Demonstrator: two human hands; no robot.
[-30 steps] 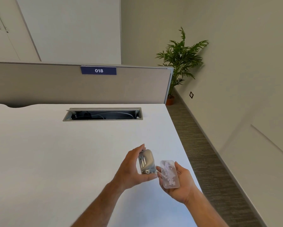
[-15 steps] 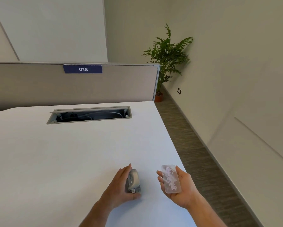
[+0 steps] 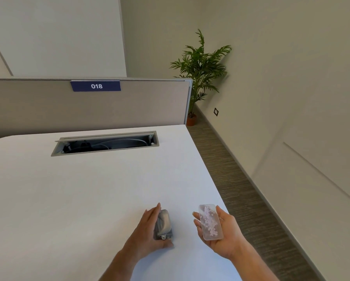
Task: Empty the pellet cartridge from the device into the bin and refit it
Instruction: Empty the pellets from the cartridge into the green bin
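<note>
cartridge (image 3: 210, 222) in R hand (image 3: 222, 234), device (image 3: 163, 225) by L hand (image 3: 144, 234)

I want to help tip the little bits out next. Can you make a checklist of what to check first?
1. Clear box out of the grey gadget: ok.
2. Right hand has the box: ok, it lies flat on the palm.
3. Pink bits inside the box: ok, none spilled on the desk.
4. Gadget resting on the desk by the left hand: ok.
5. Bin in sight: not ok, none visible.
6. Box open for tipping: cannot tell.
</note>
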